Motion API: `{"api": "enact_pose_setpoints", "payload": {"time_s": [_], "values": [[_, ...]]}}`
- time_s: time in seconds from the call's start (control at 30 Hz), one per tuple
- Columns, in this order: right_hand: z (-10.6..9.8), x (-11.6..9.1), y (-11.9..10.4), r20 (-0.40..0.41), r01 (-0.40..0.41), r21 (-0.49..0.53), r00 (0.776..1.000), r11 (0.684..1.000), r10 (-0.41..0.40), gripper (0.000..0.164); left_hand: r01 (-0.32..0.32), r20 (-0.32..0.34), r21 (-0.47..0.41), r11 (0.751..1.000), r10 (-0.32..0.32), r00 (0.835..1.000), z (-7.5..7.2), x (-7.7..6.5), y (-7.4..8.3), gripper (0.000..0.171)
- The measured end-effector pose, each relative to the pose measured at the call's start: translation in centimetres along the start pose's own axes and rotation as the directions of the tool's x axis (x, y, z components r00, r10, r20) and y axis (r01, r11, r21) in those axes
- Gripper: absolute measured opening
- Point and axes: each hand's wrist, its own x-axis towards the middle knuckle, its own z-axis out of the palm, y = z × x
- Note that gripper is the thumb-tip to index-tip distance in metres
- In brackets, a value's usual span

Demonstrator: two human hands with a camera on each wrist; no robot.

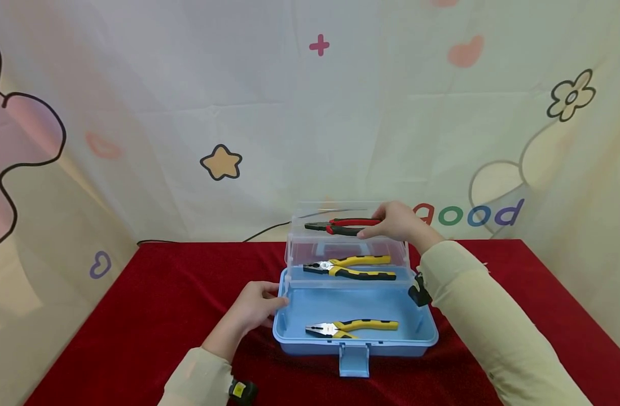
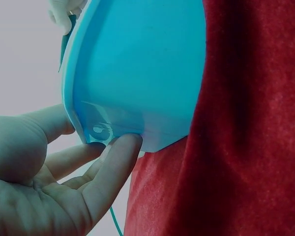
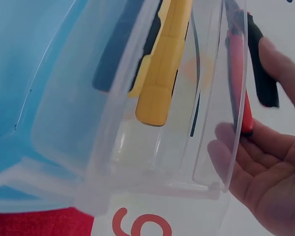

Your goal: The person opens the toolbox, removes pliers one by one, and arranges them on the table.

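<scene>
A blue toolbox (image 1: 355,348) with its clear lid raised stands on the table. My left hand (image 1: 256,307) grips the box's left side; in the left wrist view its fingers and thumb hold the blue wall (image 2: 137,64) near a corner. Above the lid, my right hand (image 1: 398,223) holds red-and-black pliers (image 1: 342,225) by the handles, jaws toward the left. Yellow-and-black pliers (image 1: 357,261) lie in the clear upper tray (image 1: 289,254). Another yellow-and-black pair (image 1: 366,325) lies at the front of the box, its lower handle partly hidden by the rim.
Red cloth (image 1: 198,293) covers the table. Behind it hangs a pale printed curtain (image 1: 269,124). A thin black cable (image 1: 264,230) runs along the back edge. The box's blue latch (image 1: 354,361) hangs down in front.
</scene>
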Motion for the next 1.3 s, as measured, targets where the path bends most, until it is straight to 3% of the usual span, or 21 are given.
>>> {"api": "enact_pose_setpoints", "payload": {"time_s": [0.1, 0.33, 0.6, 0.97, 1.3], "values": [[0.0, 0.1, 0.1, 0.016, 0.000, -0.011, 1.000, 1.000, 0.001, 0.062, 0.003, -0.001, 0.003, 1.000, -0.003, 1.000, 0.0, 0.0, 0.0, 0.048], [0.0, 0.1, 0.4, 0.085, 0.057, 0.000, 0.995, 0.998, -0.057, 0.075, 0.004, -0.003, 0.005, 1.000, -0.004, 1.000, 0.1, 0.0, 0.0, 0.048], [0.1, 0.1, 0.3, 0.095, 0.099, 0.015, 0.990, 0.995, -0.100, 0.066, -0.001, 0.000, -0.001, 1.000, 0.001, 1.000, 0.1, -0.1, 0.0, 0.049], [0.6, -0.2, 0.4, 0.017, 0.140, 0.057, 0.990, 0.989, -0.141, 0.060, 0.005, -0.007, 0.005, 1.000, -0.004, 1.000, 0.1, -0.1, 0.0, 0.049], [1.6, -0.6, 1.1, -0.116, 0.199, 0.079, 0.975, 0.977, -0.190, 0.056, 0.005, 0.010, -0.015, 1.000, -0.005, 1.000, 0.2, 0.0, -0.1, 0.048]]}}
